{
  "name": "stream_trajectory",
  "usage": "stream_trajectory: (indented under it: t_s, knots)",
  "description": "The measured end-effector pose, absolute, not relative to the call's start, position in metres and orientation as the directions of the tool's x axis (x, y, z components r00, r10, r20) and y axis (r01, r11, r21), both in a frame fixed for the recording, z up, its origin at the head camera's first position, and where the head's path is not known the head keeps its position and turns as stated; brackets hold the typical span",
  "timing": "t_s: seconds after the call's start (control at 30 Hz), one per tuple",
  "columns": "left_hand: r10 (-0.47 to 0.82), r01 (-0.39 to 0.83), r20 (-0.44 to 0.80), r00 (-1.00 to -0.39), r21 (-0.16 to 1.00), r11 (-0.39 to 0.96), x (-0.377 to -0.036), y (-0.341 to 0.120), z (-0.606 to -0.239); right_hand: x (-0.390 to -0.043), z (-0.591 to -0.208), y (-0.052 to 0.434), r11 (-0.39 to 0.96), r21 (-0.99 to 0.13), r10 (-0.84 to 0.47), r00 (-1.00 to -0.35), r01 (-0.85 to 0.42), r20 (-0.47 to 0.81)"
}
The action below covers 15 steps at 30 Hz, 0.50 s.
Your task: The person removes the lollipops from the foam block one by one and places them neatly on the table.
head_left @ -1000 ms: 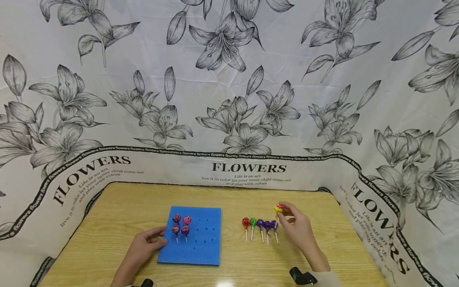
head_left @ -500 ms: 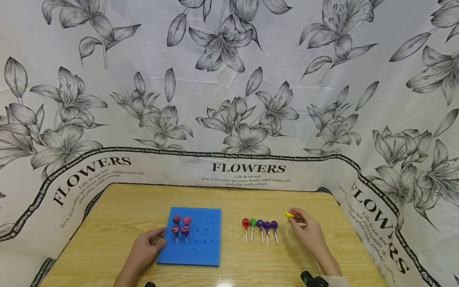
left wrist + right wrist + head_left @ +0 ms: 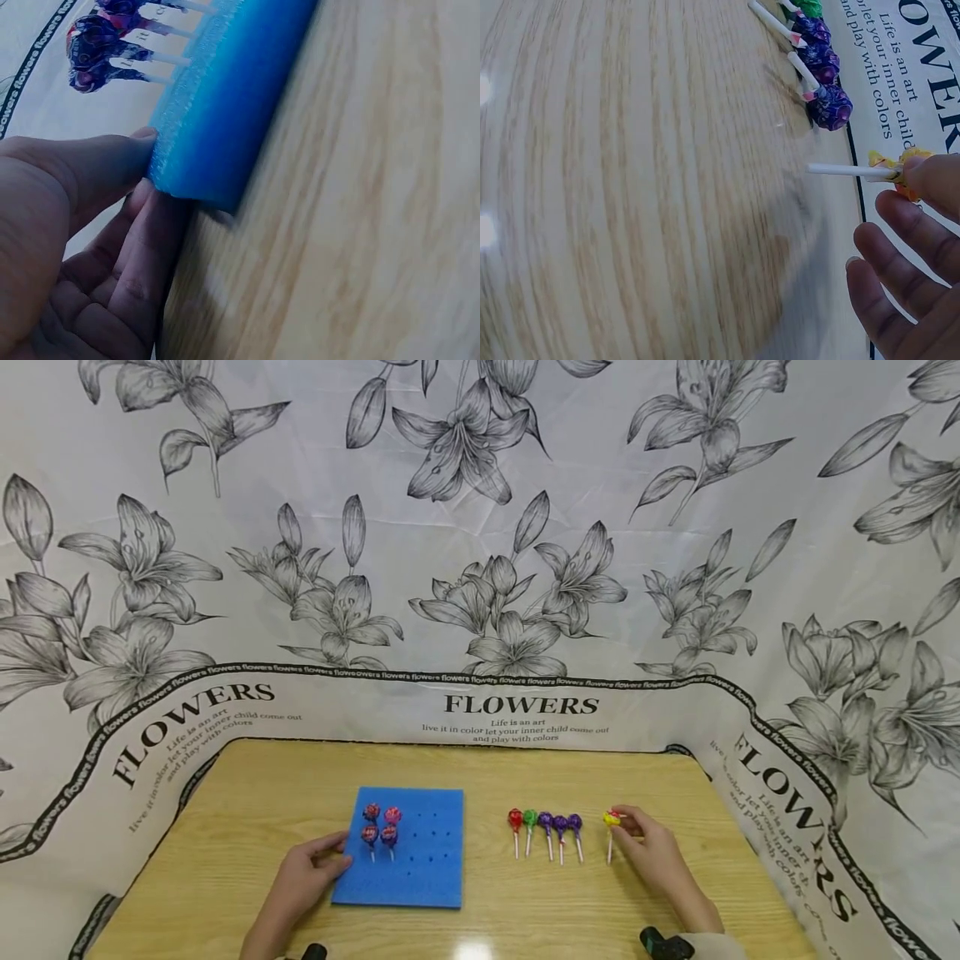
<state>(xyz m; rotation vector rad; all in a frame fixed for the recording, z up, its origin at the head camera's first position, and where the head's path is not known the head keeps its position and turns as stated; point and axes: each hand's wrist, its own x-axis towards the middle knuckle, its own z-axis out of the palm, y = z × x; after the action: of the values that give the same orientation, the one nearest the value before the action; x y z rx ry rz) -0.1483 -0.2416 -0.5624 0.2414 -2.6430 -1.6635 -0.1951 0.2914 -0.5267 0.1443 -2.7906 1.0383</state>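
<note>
My right hand [image 3: 637, 839] pinches a yellow lollipop [image 3: 611, 819] by its wrapped head, its white stick [image 3: 847, 171] pointing toward me, close over the wooden table [image 3: 225, 827]. Left of it lies a row of several lollipops [image 3: 545, 822], red, green and purple [image 3: 829, 105]. My left hand [image 3: 311, 864] grips the left edge of a blue foam block [image 3: 431, 860], thumb on top [image 3: 97, 161] and fingers beneath. Several red and purple lollipops [image 3: 381, 824] stand upright in holes of the block, also showing in the left wrist view as wrapped heads [image 3: 97, 49].
A white cloth with black lily prints and the word FLOWERS [image 3: 521, 706] walls the table at the back and both sides. Bare holes [image 3: 431, 839] dot the right part of the foam block. Black wrist devices [image 3: 663, 946] show at the bottom edge.
My right hand has carried the yellow lollipop from above the row's right end rightward and down toward the table. The left hand has stayed on the foam block.
</note>
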Motion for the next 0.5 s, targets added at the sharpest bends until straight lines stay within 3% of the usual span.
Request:
stream_trajectory:
  t_s: [0.5]
  knots:
    - [-0.148, -0.174, -0.125, -0.981, 0.904, 0.392, -0.149, -0.244, -0.567, -0.206, -0.539, 0.282, 0.745, -0.662, -0.100, -0.995, -0.080, 0.008]
